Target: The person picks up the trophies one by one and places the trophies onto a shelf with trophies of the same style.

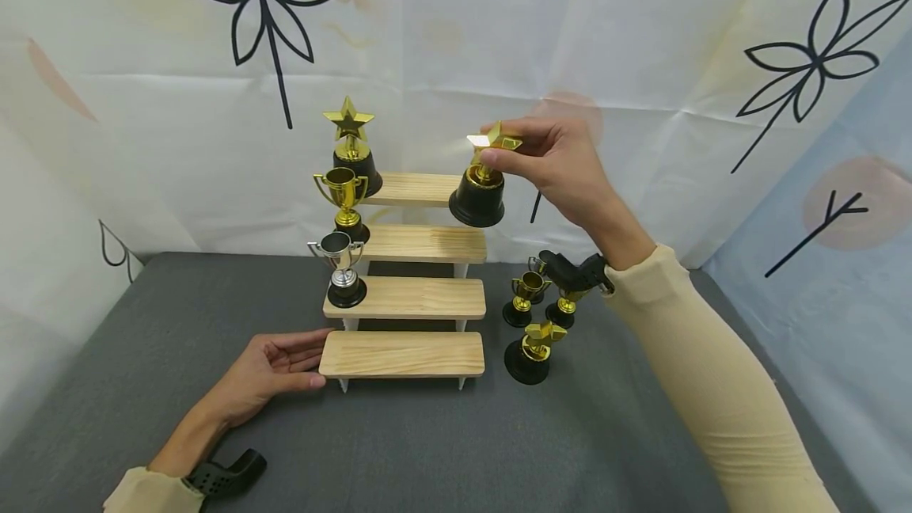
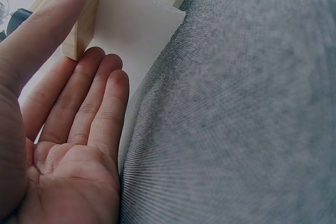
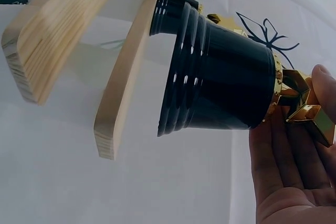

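My right hand [image 1: 552, 153] pinches a gold star trophy [image 1: 479, 198] by its star, holding it in the air at the right end of the top step. In the right wrist view its black base [image 3: 220, 72] hangs beside that wooden step [image 3: 118, 93]. My left hand [image 1: 267, 374] lies at the left end of the lowest step [image 1: 402, 355], its fingers extended. In the left wrist view the fingertips [image 2: 113, 64] are by the board's end and white support. A star trophy [image 1: 351, 153], a gold cup trophy [image 1: 343, 195] and a silver cup trophy [image 1: 343, 267] stand down the rack's left side.
Right of the rack, another star trophy [image 1: 530, 355] stands on the grey table [image 1: 399, 450], with small cup trophies [image 1: 527, 291] behind it. My right wrist strap partly hides those cups. A white patterned cloth [image 1: 442, 38] hangs behind the rack.
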Demonstrator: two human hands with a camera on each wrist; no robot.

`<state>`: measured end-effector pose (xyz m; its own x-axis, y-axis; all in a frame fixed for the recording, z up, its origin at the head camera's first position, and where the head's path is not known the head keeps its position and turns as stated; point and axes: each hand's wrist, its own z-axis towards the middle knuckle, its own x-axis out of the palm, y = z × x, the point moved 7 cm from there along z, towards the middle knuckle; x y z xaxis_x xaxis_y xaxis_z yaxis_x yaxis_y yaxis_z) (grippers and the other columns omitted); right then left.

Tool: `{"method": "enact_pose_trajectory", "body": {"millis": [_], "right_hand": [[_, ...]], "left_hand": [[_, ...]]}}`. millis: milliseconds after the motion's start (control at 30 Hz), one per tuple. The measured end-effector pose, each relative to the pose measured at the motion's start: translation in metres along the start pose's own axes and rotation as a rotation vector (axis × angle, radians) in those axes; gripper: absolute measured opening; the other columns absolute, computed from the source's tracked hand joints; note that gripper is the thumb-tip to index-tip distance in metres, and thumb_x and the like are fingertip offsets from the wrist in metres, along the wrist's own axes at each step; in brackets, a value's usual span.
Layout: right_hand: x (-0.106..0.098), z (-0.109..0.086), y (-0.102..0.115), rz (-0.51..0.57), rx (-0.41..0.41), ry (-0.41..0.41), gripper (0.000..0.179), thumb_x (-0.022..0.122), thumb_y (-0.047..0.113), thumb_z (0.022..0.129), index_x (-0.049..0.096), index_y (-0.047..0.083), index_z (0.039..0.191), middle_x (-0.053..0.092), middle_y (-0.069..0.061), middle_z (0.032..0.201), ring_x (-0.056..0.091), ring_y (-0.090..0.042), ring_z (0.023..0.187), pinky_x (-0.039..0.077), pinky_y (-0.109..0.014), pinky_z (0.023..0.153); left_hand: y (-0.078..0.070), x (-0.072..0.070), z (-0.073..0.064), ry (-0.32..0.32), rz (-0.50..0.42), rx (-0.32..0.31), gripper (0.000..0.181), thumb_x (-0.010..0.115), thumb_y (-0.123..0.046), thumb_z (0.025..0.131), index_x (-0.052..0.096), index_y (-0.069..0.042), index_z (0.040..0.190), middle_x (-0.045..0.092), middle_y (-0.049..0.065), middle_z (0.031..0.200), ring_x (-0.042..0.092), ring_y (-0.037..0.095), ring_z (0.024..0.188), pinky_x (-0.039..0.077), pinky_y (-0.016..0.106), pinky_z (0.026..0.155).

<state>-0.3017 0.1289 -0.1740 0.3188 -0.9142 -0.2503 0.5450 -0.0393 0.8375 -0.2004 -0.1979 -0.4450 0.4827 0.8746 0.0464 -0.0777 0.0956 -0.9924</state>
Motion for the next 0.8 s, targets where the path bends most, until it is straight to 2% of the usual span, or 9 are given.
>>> {"method": "enact_pose_trajectory", "body": {"millis": [267, 467, 667, 800], "right_hand": [[0.014, 0.013, -0.008, -0.035, 0.04, 0.028, 0.025, 0.076, -0.002, 0.089, 0.074, -0.004, 0.114, 0.074, -0.01, 0.104, 0.069, -0.023, 0.09, 0.059, -0.03, 0.085], [0.024, 0.021, -0.013, -0.04, 0.068, 0.041, 0.023, 0.077, 0.002, 0.09, 0.075, -0.003, 0.112, 0.073, -0.011, 0.102, 0.07, -0.023, 0.09, 0.06, -0.031, 0.082], [0.034, 0.029, -0.017, -0.036, 0.077, 0.042, 0.025, 0.077, 0.001, 0.09, 0.074, -0.005, 0.113, 0.074, -0.013, 0.103, 0.072, -0.023, 0.091, 0.061, -0.034, 0.085], [0.039, 0.034, -0.019, -0.055, 0.072, 0.053, 0.027, 0.076, 0.002, 0.091, 0.074, -0.005, 0.116, 0.073, -0.015, 0.107, 0.073, -0.025, 0.095, 0.061, -0.038, 0.089]], "left_hand": [[-0.002, 0.0, 0.0, -0.005, 0.0, 0.0, 0.068, 0.073, 0.014, 0.085, 0.037, 0.024, 0.142, 0.06, 0.0, 0.138, 0.06, 0.014, 0.124, 0.053, 0.032, 0.101], [-0.002, 0.0, 0.001, -0.008, 0.0, -0.008, 0.069, 0.073, 0.014, 0.084, 0.037, 0.024, 0.142, 0.061, -0.002, 0.137, 0.061, 0.014, 0.124, 0.053, 0.033, 0.101], [-0.004, 0.002, 0.0, 0.003, 0.0, 0.008, 0.068, 0.072, 0.014, 0.086, 0.036, 0.025, 0.142, 0.057, 0.012, 0.142, 0.061, 0.014, 0.124, 0.054, 0.032, 0.101], [-0.006, 0.002, 0.0, -0.003, 0.006, 0.008, 0.067, 0.072, 0.014, 0.085, 0.036, 0.025, 0.142, 0.056, 0.016, 0.142, 0.061, 0.014, 0.123, 0.054, 0.032, 0.1]]}}
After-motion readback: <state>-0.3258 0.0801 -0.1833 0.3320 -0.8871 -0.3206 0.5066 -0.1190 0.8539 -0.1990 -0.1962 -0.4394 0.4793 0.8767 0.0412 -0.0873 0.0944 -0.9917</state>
